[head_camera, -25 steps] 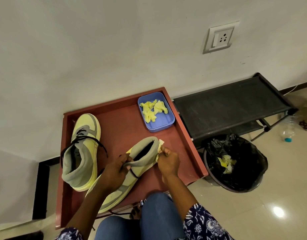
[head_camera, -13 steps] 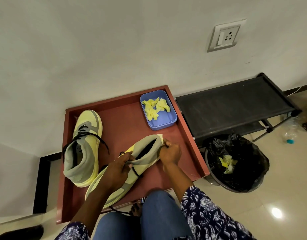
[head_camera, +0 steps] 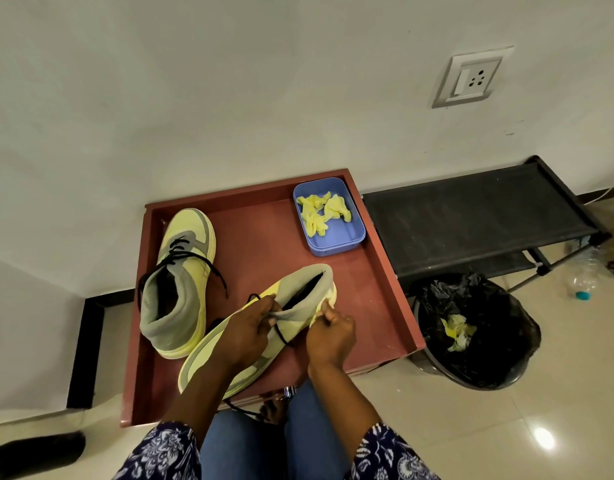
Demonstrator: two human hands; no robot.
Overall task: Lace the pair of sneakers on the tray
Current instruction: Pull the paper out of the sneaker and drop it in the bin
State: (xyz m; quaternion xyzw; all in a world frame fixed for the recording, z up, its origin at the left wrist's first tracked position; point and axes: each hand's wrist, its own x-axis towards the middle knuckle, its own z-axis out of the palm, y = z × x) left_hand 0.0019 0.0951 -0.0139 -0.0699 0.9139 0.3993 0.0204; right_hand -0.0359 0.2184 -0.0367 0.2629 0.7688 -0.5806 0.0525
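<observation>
1. Left hand (head_camera: 245, 332) and right hand (head_camera: 329, 332) pinch the near sneaker's (head_camera: 260, 327) collar.
2. Second sneaker (head_camera: 181, 278) lies left, on the tray (head_camera: 385, 271).
3. Bare tray floor between sneaker and box (head_camera: 328, 216).
4. Bin (head_camera: 478, 330) beside tray's right rim.

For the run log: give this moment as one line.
left hand: grips near sneaker collar | right hand: pinches its heel side | far sneaker: laced, on tray
</observation>
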